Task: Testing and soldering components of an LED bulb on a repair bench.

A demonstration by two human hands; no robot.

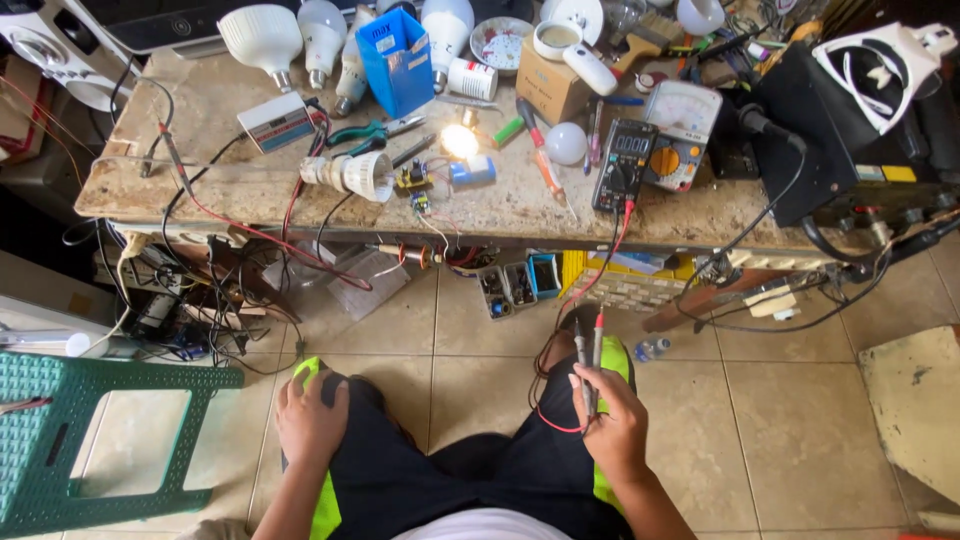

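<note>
Tiled floor, stone bench [250,185], right hand [612,425] gripping thin probes [588,360] (red/blk)

Hands: two; left hand [310,420] flat on the left knee, right hand [612,428] closed round the probes.
Slim meter probes [588,362]: two, one red and one black, standing up past the right fingers [590,395].
Dark handheld digital multimeter [623,165]: one, well beyond the right fingertips.
Pale analogue meter [681,132]: one, just beside it.
Large white bulbs [262,36]: at least four on the far bench edge.
Lit small lamp [459,141]: one.
Blue open cardboard box [398,58]: one.
Green plastic stool [60,440]: one, left of the left fingers.
</note>
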